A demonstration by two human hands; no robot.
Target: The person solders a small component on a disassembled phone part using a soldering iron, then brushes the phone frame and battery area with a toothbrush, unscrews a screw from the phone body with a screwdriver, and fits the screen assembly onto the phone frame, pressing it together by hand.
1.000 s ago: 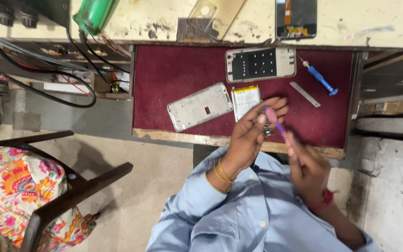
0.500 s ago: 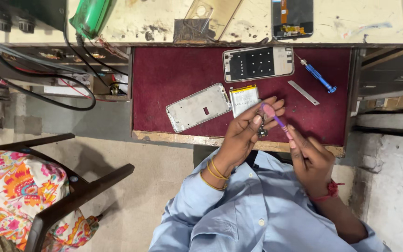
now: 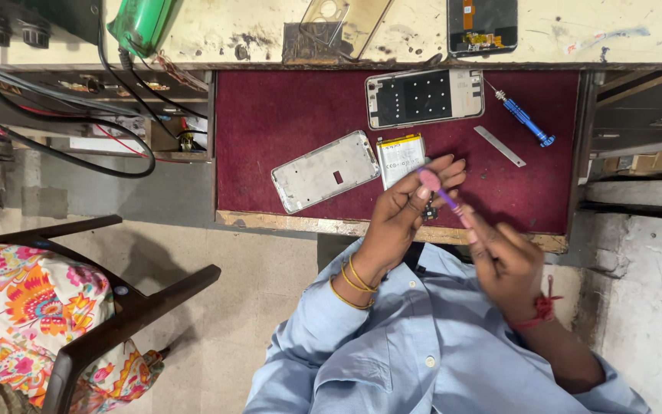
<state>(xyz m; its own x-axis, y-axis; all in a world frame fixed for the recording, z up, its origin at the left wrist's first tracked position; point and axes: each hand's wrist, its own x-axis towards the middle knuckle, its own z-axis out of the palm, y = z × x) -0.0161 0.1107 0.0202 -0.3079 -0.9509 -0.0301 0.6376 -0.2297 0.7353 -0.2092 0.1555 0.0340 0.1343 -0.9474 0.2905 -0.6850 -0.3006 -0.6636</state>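
From the head camera, we see our left hand pinching a small dark part over the front edge of a maroon mat. Our right hand grips a purple brush, its pink head touching the left fingertips. A silver phone frame and a battery lie just beside.

Single view, head camera. Looks almost straight down from above the person's own torso. Left hand and right hand sit low of centre, at moderate range. Beyond the fingertips, toward the top edge, the maroon mat fills mid-frame. Floor and a wooden chair lie off to the left hand's side. No second view to compare.
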